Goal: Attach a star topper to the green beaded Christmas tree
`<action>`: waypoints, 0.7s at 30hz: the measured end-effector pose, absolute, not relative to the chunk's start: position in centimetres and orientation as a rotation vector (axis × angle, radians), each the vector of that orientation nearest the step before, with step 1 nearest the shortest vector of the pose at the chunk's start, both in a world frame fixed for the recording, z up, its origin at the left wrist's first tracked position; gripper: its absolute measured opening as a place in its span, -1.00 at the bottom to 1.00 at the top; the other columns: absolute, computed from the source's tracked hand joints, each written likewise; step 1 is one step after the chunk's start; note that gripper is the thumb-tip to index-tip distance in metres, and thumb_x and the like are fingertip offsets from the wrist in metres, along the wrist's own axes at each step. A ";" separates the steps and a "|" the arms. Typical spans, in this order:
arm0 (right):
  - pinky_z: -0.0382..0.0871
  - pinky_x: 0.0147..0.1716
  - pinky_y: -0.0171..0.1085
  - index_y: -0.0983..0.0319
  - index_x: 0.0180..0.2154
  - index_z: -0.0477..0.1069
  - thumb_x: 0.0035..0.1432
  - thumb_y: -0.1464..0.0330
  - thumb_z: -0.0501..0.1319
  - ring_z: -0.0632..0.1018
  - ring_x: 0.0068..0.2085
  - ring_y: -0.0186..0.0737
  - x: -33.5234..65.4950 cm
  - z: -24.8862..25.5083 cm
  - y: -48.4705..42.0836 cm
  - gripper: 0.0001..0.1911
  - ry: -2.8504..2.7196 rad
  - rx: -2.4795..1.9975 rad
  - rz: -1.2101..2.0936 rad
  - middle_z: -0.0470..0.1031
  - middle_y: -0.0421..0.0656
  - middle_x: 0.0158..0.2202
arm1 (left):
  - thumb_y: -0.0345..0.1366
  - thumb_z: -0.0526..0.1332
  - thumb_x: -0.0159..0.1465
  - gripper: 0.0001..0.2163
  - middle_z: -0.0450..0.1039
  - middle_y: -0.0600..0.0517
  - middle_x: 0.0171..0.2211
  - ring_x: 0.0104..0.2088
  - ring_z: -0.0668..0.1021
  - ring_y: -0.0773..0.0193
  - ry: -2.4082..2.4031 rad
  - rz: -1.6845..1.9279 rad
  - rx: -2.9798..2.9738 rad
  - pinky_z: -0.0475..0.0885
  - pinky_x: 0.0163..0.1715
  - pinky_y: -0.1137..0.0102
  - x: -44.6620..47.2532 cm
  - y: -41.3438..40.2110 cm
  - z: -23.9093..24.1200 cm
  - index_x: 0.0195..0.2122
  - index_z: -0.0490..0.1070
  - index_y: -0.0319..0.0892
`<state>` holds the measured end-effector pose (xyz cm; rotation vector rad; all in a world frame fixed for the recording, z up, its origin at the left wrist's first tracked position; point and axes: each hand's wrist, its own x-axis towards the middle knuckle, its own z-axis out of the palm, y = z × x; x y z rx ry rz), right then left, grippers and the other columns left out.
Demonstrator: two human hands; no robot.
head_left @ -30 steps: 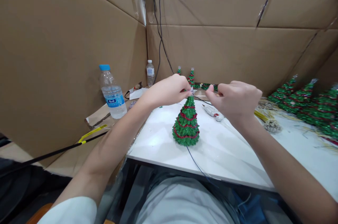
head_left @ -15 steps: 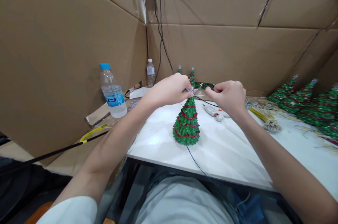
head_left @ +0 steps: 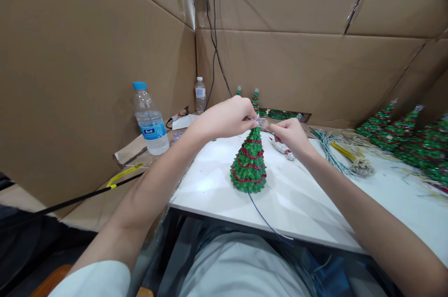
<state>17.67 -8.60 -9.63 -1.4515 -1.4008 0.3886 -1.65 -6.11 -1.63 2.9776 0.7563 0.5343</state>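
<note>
A small green Christmas tree with red garlands stands upright on the white table, a dark wire running from its base towards the table's front edge. My left hand comes in from the left and pinches the clear, sparkly topper at the tree's tip. Just right of the tip, my right hand is closed in a pinch. Something thin and clear shows between its fingertips and the topper, too fine to name. Behind my right hand lies a white glue gun, partly covered by it.
Several finished trees stand at the right, beside a bundle of pale wires and a yellow-tied bunch. A blue-capped water bottle stands at the left, a smaller bottle in the corner. Cardboard walls enclose the table.
My right hand has moved left and slightly down, close to the tree's tip. My left hand stays at the topper. More of the wire bundle and the tray behind now shows.
</note>
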 end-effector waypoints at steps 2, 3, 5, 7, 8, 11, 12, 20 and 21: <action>-0.11 -0.65 -0.33 0.23 -0.85 0.18 -0.14 0.21 0.18 0.06 -0.71 -0.49 17.8 -9.9 -8.3 -0.59 -1.418 -1.438 0.477 0.05 -0.27 -0.84 | -0.33 0.11 0.25 -0.69 0.07 0.12 -0.67 -0.60 0.10 0.39 0.764 0.521 2.971 0.01 -0.50 0.36 -1.6 -6.2 -1.6 -0.64 0.15 -0.18; -0.10 -0.65 -0.33 0.22 -0.86 0.16 -0.14 0.20 0.19 0.05 -0.71 -0.49 17.9 -10.0 -8.1 -0.58 -1.425 -1.432 0.523 0.05 -0.27 -0.85 | -0.34 0.10 0.25 -0.70 0.08 0.11 -0.68 -0.60 0.11 0.38 0.767 0.514 2.969 0.01 -0.50 0.36 -1.7 -6.2 -1.5 -0.64 0.17 -0.18; -0.06 -0.64 -0.33 0.21 -0.87 0.13 -0.14 0.20 0.19 0.04 -0.71 -0.50 18.0 -10.3 -7.7 -0.56 -1.432 -1.424 0.599 0.06 -0.27 -0.86 | -0.35 0.09 0.25 -0.71 0.10 0.11 -0.68 -0.60 0.13 0.38 0.774 0.510 2.969 0.02 -0.49 0.36 -1.7 -6.3 -1.5 -0.63 0.19 -0.19; -0.02 -0.63 -0.33 0.20 -0.87 0.11 -0.14 0.20 0.19 0.04 -0.71 -0.51 18.2 -10.4 -7.5 -0.55 -1.438 -1.422 0.630 0.05 -0.28 -0.86 | -0.34 0.07 0.26 -0.70 0.10 0.11 -0.69 -0.61 0.14 0.37 0.782 0.512 2.968 0.02 -0.49 0.36 -1.7 -6.4 -1.5 -0.64 0.20 -0.19; -0.01 -0.62 -0.33 0.20 -0.87 0.11 -0.14 0.20 0.19 0.04 -0.71 -0.51 18.2 -10.5 -7.5 -0.55 -1.441 -1.422 0.627 0.05 -0.28 -0.86 | -0.32 0.07 0.26 -0.70 0.09 0.11 -0.69 -0.61 0.13 0.37 0.791 0.515 2.967 0.02 -0.50 0.35 -1.7 -6.5 -1.5 -0.64 0.20 -0.19; -0.07 -0.63 -0.32 0.21 -0.87 0.13 -0.13 0.18 0.18 0.05 -0.70 -0.48 18.1 -10.3 -7.9 -0.55 -1.449 -1.436 0.573 0.05 -0.27 -0.85 | -0.23 0.12 0.25 -0.69 0.09 0.11 -0.69 -0.62 0.13 0.37 0.837 0.537 2.984 0.00 -0.52 0.35 -1.6 -6.6 -1.7 -0.63 0.23 -0.18; -0.09 -0.64 -0.32 0.21 -0.86 0.15 -0.12 0.18 0.17 0.05 -0.70 -0.48 18.0 -10.2 -8.1 -0.56 -1.446 -1.450 0.536 0.04 -0.27 -0.85 | -0.22 0.14 0.24 -0.69 0.11 0.11 -0.69 -0.62 0.13 0.37 0.855 0.554 2.998 0.00 -0.52 0.36 -1.6 -6.7 -1.7 -0.63 0.24 -0.19; -0.10 -0.56 -0.30 0.20 -0.77 -0.03 -0.04 0.23 0.11 0.02 -0.62 -0.45 17.7 -9.0 -10.1 -0.57 -1.371 -1.536 -0.288 -0.10 -0.30 -0.74 | -0.26 0.12 0.26 -0.78 0.27 0.05 -0.64 -0.57 0.25 0.32 0.934 0.589 3.043 0.02 -0.48 0.36 -1.4 -7.1 -2.0 -0.48 0.42 -0.23; -0.08 -0.55 -0.30 0.21 -0.76 -0.02 -0.03 0.21 0.11 0.04 -0.62 -0.44 17.7 -8.8 -10.3 -0.56 -1.361 -1.538 -0.410 -0.08 -0.29 -0.75 | -0.27 0.11 0.26 -0.77 0.27 0.05 -0.64 -0.58 0.24 0.33 0.937 0.580 3.045 0.01 -0.49 0.36 -1.4 -7.2 -1.9 -0.48 0.42 -0.23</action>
